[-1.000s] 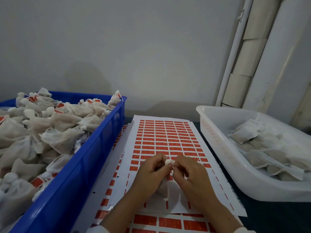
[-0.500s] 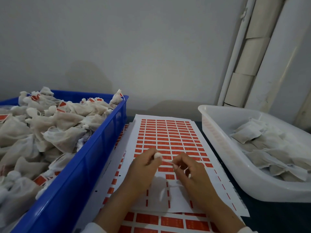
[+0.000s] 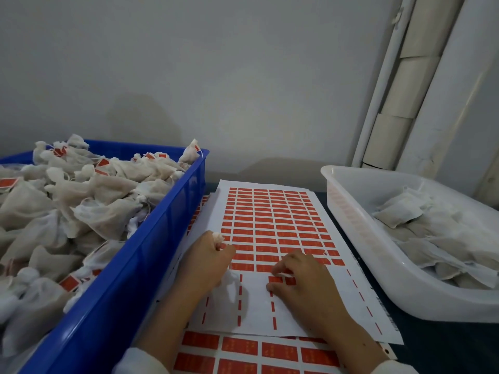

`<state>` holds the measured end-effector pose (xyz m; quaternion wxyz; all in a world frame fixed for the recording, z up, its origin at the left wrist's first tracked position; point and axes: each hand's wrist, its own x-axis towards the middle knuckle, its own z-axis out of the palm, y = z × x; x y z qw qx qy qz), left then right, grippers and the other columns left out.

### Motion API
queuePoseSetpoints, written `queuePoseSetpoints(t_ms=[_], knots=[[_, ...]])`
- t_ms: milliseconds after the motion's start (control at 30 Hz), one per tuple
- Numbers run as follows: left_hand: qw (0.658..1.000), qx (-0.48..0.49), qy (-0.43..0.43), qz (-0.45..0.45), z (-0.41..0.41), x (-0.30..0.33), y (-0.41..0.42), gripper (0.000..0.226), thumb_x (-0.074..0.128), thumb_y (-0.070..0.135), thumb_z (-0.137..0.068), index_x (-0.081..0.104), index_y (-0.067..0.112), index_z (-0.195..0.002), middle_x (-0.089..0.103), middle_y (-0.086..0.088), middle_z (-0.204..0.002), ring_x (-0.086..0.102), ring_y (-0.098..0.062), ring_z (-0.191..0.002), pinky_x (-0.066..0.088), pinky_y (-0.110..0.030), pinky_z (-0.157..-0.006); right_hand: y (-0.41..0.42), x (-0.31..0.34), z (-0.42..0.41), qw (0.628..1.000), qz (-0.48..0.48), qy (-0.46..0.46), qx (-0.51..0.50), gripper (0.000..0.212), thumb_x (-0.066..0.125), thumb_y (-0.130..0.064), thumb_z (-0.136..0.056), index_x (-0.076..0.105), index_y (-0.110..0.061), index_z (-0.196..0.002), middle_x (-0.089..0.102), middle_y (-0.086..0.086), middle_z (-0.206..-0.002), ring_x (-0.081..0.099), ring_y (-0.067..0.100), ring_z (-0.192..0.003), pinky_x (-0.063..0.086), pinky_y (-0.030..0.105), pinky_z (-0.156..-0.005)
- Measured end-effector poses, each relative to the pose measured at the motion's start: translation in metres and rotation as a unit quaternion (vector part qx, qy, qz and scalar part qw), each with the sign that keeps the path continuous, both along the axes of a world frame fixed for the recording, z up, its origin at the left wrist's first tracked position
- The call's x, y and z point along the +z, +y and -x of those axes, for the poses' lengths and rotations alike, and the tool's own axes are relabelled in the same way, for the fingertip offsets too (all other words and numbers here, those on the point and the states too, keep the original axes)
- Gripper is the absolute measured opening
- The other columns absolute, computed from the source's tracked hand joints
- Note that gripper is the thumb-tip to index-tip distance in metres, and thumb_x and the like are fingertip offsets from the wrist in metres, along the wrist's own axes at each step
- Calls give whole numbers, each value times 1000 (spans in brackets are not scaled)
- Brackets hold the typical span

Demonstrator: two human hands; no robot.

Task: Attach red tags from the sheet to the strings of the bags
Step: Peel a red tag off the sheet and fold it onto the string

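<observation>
Low in the middle of the frame, the 2 hands now sit apart over the sheet of red tags (image 3: 272, 225), where 1 second ago they met fingertip to fingertip around the neck of a bag. The left hand (image 3: 208, 261) has drifted toward the left edge of the sheet and grips the small white bag (image 3: 228, 288): its gathered top pokes out above the knuckles and its body hangs below the palm, against the bare white part of the sheet. The right hand (image 3: 305, 279) has dropped onto the sheet, thumb and forefinger curled at a red tag (image 3: 275, 279) on the nearest remaining row; whether the tag is lifted I cannot tell. The string itself is too fine to make out. At the left of the frame the blue crate (image 3: 151, 255) holds a heap of tagged bags, and at the right the white tub (image 3: 351, 238) holds more bags, both unchanged.
</observation>
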<state>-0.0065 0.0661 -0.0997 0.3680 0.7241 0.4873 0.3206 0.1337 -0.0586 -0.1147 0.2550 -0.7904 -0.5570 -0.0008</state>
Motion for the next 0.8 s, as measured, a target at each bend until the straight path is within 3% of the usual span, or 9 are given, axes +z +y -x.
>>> queuePoseSetpoints(t_ms=[167,300,567,800], knots=[[1000,4,6,-13,-2,-4,1,16,54,32,-91,54,23,-78,65,9,-78,65,-11,-65,55,-24,-60,8,9,5,999,6,-37,-30,24,61,-48,-82,66,-32,-98,61,-19,-108,54,2,-82,36,15,-89],[1000,-10,9,-10,-2,-6,-2,11,52,31,-90,53,26,-80,64,15,-80,64,-9,-65,50,-19,-55,18,16,10,994,65,-82,-29,30,60,-41,-85,62,-27,-113,64,-12,-113,64,8,-92,42,18,-90],[1000,-28,11,-3,-3,-7,-5,12,52,32,-90,51,29,-78,60,21,-76,62,-4,-59,44,-14,-49,17,17,12,991,68,-109,-24,25,55,-34,-91,61,-27,-114,64,-11,-113,62,6,-91,39,13,-88],[999,-50,11,-2,-2,-5,-9,4,52,34,-90,52,32,-87,57,27,-78,63,-1,-64,48,-13,-52,14,19,15,990,63,-123,-19,23,49,-40,-92,60,-30,-111,64,-13,-109,59,3,-84,38,10,-85]])
